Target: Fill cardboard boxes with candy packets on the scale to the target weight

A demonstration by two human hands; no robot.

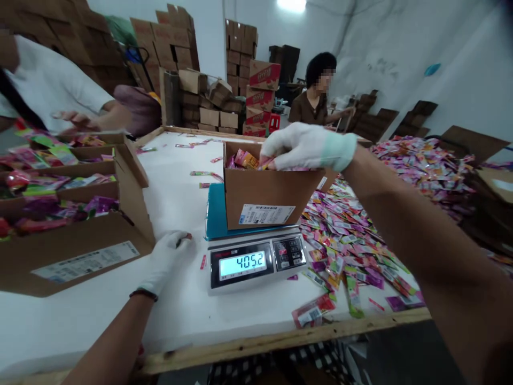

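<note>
A brown cardboard box (264,200) with a white label and candy packets inside stands on the teal plate of a scale (214,214), whose display reads 405.2. My right hand (300,145), in a white glove with a mint cuff, reaches over the box's rim with fingertips bent among the packets; what they hold, if anything, is hidden. On the white table (180,310), left of the scale, rests my left hand (166,259), gloved, its fingers curled beside a larger box.
Packed candy boxes (92,262) stand at the left. Loose packets (348,230) spread right of the scale, with a heap (425,166) beyond. One person in white (60,75) is at the left, another in brown (315,104) behind the table. Cartons (262,99) are stacked behind.
</note>
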